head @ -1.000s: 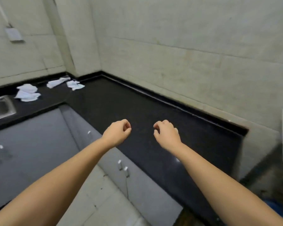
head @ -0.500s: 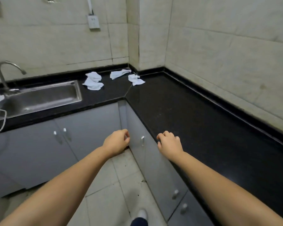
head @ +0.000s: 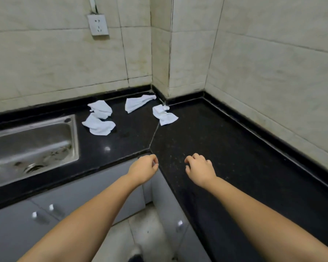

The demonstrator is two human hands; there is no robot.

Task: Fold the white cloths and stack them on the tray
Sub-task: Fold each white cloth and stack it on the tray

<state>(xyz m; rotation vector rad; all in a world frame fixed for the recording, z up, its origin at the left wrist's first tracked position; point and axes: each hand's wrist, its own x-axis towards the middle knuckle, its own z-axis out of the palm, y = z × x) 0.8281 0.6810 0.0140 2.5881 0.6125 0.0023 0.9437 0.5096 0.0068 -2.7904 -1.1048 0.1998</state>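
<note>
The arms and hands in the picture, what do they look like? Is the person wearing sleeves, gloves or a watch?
The left hand and the right hand are bare: no gloves, and no rings that show. Both forearms are bare too, right back to the picture's edge, so no sleeves are in view. No watch or bracelet shows on either wrist.

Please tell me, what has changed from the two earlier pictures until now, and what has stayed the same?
The view swung left toward the corner: the white cloths now lie nearer and more central, and the sink and wall socket have come into view. Nothing was taken hold of or let go. The left hand and right hand stay loosely curled and hold nothing, stretched out over the black counter. The cloths remain crumpled, unfolded.
</note>
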